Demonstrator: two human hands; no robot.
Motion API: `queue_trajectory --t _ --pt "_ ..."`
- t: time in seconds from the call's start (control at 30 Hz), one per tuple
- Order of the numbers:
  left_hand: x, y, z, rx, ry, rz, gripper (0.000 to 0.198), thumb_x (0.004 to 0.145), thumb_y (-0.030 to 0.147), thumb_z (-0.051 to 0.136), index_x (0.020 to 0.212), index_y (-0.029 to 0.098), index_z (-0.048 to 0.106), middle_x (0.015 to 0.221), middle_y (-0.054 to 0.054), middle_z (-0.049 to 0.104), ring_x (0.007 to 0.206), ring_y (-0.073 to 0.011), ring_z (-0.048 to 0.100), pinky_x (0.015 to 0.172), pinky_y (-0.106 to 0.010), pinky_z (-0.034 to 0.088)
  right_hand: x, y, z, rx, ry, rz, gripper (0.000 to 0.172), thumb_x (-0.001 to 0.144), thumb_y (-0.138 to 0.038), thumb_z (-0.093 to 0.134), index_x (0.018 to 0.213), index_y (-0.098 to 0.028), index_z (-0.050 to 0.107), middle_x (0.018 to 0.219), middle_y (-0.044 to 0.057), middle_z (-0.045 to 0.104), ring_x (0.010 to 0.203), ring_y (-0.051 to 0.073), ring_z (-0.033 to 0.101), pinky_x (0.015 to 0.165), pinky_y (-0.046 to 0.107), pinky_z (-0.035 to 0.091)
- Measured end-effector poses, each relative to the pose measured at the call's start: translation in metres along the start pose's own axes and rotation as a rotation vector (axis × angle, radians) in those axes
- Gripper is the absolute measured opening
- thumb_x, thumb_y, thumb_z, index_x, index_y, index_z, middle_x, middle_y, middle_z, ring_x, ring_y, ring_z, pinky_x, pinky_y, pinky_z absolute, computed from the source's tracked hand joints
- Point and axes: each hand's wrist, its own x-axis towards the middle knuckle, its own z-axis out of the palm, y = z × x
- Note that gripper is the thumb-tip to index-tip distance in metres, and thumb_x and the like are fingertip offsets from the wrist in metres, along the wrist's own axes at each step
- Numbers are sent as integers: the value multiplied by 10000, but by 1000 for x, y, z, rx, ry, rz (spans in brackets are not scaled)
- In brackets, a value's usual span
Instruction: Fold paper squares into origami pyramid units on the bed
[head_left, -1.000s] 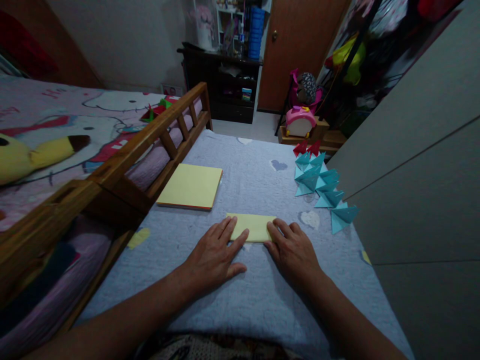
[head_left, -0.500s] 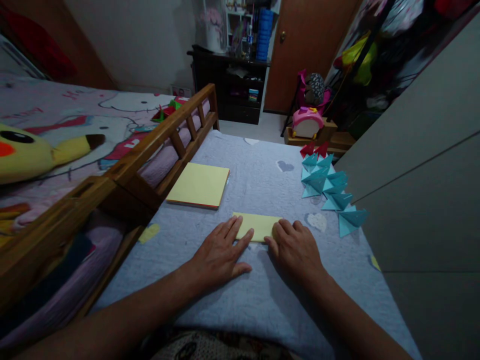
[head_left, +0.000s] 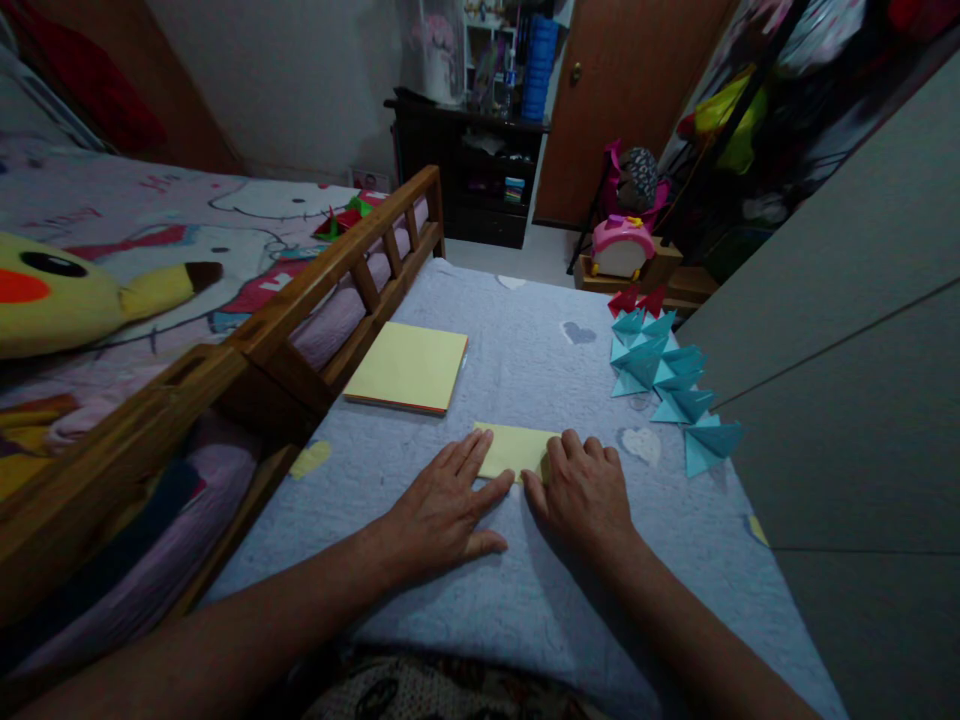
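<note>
A pale yellow sheet of origami paper (head_left: 514, 450), folded into a narrow rectangle, lies flat on the blue bedspread (head_left: 517, 330). My left hand (head_left: 454, 500) rests on its left end, fingers stretched out and thumb spread to the side on the cloth. Over the right end my right hand (head_left: 581, 490) is curled, its bent fingers and thumb closed on the paper and hiding that end. Beyond my left hand sits a square stack of yellow-topped origami paper (head_left: 409, 365).
Folded teal paper pieces (head_left: 641, 360) and red ones (head_left: 637, 300) stand in a cluster along the right edge. A wooden bed rail (head_left: 337, 265) runs along the left, with a yellow plush toy (head_left: 60, 295) beyond it. A pale cabinet panel (head_left: 840, 400) borders the right.
My right hand has shifted slightly left along the folded paper, its fingers more bent. My left hand stays in place on the paper. The whole view has shifted a little.
</note>
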Motion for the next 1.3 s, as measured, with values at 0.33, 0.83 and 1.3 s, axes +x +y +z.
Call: queue_trajectory --t 0.33,0.83,1.3 --pt "-9 -12 -10 -9 -105 16 760 891 624 634 1530 333 345 1648 -142 236 1480 -379 285 1155 -510 297 0 -7 3 -6 -2 63 464 901 -627 519 995 -181 611 994 126 628 922 327 555 760 420 343" --pt "-34 -27 -11 32 71 6 430 932 357 657 1309 174 561 1451 -192 516 1310 -350 512 1040 -511 461 5 -16 2 -31 -32 108 626 859 -758 485 1012 -167 626 1008 165 599 909 337 541 722 433 409" --pt "-13 -5 -5 3 105 133 482 956 316 595 1376 116 469 1317 -129 618 1212 -282 559 1062 -427 458 4 -18 -1 -9 -39 114 535 879 -670 517 1022 -163 610 1026 154 602 944 332 537 766 433 388"
